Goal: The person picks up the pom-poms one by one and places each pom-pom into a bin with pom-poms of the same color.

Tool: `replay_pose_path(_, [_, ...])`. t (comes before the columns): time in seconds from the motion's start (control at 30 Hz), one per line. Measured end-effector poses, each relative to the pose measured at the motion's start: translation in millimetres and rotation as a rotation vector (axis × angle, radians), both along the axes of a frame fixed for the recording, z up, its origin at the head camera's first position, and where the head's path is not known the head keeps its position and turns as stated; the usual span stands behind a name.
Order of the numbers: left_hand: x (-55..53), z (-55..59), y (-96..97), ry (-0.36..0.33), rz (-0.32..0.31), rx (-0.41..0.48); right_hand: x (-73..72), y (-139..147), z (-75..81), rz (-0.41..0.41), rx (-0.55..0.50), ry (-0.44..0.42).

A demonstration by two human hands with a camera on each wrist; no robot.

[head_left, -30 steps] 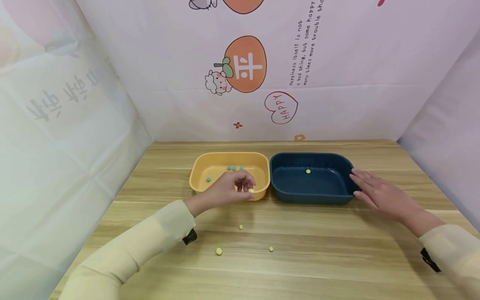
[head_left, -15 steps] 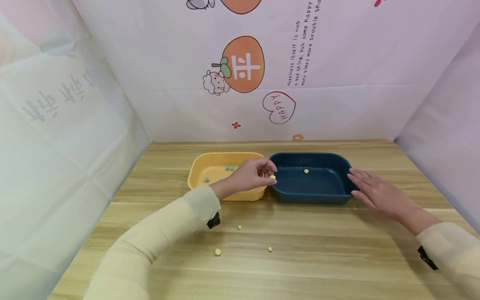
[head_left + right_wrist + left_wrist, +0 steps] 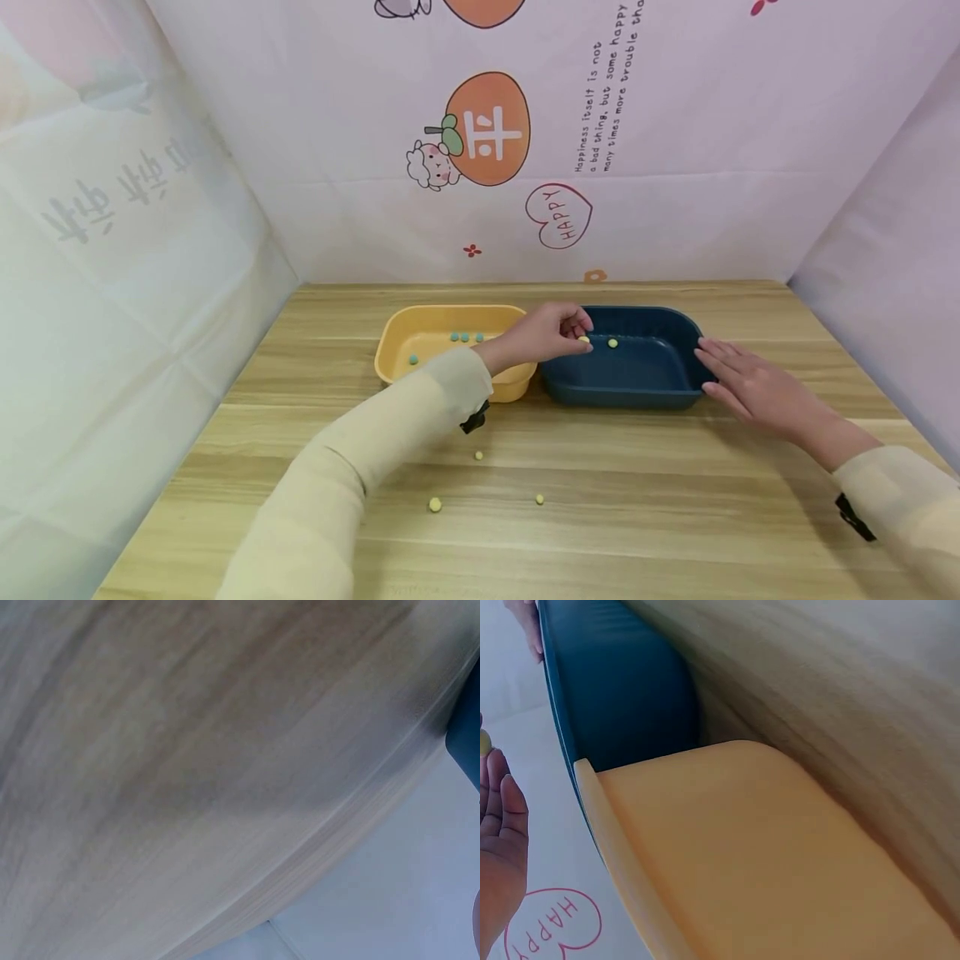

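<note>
Smooth plastic blue bin (image 3: pixel 630 371)

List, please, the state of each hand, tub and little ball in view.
Left hand: pinching a small round yellow ball above the dark-blue rectangular tub.
Right hand: fingers straight, at the tub's right end.
Dark-blue tub: upright, lidless, one yellow ball inside.
Light-orange rectangular tub: upright, lidless, four teal balls visible, interior partly hidden.
Three yellow balls: loose, apart on the wood-grain table.

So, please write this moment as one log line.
left hand: holds yellow ball above blue tray | right hand: at tray's right end | table: three yellow balls
</note>
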State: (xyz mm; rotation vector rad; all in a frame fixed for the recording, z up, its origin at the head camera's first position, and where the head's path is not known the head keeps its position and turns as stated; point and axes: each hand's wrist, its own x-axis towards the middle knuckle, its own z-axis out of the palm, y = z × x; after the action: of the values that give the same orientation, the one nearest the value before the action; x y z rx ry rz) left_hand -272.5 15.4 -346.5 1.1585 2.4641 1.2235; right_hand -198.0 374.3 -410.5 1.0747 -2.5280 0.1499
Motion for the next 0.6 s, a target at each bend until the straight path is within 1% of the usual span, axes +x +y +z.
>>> replay_pose_path(0.13, [-7.1,-3.1,9.9,0.013,0.008,-0.033,0.4,-0.7,-0.1,-0.001,-0.004,0.005])
replay_pose_path(0.23, [-10.8,-6.1,15.7,0.004,0.021,-0.039,0.2,-0.8,-0.2,0.0,-0.004,0.01])
replay_pose_path(0.37, [-14.9,-9.2,21.1,-0.032,0.055,-0.042,0.0,0.0,-0.9,-0.006,0.003,0.003])
replay_pose_path(0.43, [-16.8,-10.2,22.8,-0.039,0.08,-0.053,0.3,-0.1,-1.2,-0.011,0.006,-0.003])
replay_pose_path(0.6, [-21.0,-12.3,25.4,-0.033,0.128,-0.081,1.0,-0.4,-1.4,-0.015,0.003,-0.009])
